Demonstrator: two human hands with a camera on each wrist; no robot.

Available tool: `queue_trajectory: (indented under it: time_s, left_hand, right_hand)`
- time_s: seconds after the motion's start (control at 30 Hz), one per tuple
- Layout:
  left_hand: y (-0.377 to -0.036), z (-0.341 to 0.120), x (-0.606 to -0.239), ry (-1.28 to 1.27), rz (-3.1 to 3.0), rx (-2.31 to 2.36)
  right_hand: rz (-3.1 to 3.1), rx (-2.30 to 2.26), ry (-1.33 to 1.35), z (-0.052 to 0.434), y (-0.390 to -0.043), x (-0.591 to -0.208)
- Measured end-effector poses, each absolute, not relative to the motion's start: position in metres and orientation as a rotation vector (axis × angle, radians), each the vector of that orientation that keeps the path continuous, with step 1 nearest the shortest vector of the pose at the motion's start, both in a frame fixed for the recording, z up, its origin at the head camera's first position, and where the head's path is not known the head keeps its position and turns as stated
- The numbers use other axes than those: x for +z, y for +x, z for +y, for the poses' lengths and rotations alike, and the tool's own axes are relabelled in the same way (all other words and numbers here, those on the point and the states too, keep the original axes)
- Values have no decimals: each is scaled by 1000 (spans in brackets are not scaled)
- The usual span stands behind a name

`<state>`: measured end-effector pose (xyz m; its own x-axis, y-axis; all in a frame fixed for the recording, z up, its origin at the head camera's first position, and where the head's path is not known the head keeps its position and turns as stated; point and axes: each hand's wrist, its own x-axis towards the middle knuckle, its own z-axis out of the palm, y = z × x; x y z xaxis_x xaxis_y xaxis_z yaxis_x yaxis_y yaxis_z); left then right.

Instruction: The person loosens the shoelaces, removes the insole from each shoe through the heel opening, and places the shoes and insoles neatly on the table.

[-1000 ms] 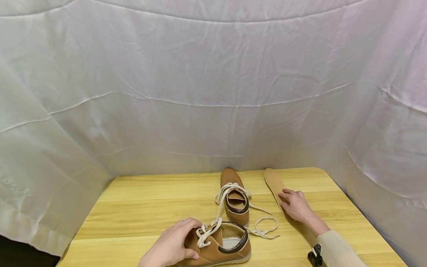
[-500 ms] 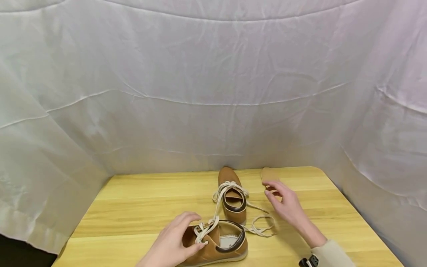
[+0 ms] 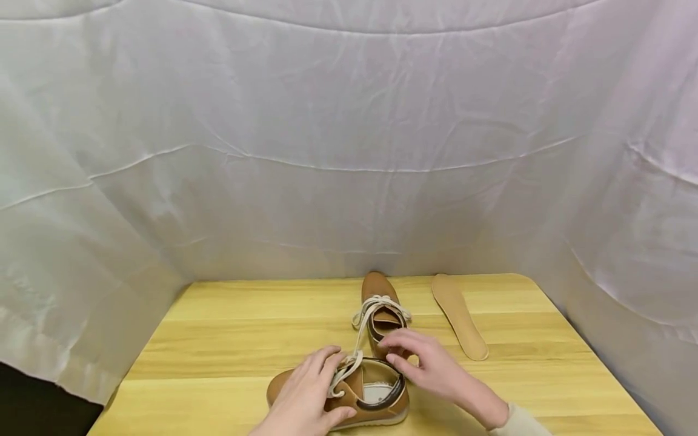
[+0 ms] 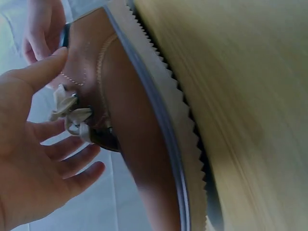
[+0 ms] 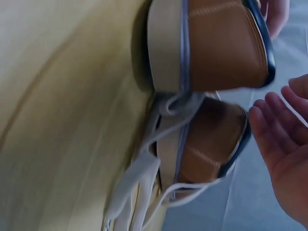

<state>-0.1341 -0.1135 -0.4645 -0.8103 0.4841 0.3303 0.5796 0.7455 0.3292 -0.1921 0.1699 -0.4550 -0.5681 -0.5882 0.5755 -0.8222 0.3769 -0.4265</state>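
Observation:
A brown lace-up shoe (image 3: 395,409) lies sideways on the table, its toe to the left and its dark-collared opening showing a pale inside. My left hand (image 3: 308,396) is over its front and laces, fingers spread; in the left wrist view the thumb (image 4: 48,70) is by the shoe's upper. My right hand (image 3: 433,369) hovers by the heel with loosely bent fingers and nothing in them. In the right wrist view its fingertips are just off the dark collars. A matching shoe (image 3: 375,286) stands behind, toe pointing away. To its right a tan insole (image 3: 460,318) lies flat.
Cream laces (image 3: 358,339) run between the two shoes, and loose ends hang by the table in the right wrist view. The wooden table (image 3: 229,339) has a rounded far right corner. Pale cloth (image 3: 349,206) hangs behind and along both sides.
My right hand has left the insole and moved left and nearer to the front shoe's heel. The left hand has shifted slightly right over the laces. The insole stays on the table.

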Motion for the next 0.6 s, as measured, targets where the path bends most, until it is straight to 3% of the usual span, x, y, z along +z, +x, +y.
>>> queue_trajectory:
  time_s: [0.23,0.6]
  left_hand:
    - [-137,-113,-468,-863,-2810,-607]
    - [-143,-123,-463,-856,-2740,-514]
  right_hand:
    - [-2353,757,1314,160,-188,-464]
    - [-2502,905,1211,154,-177,-465]
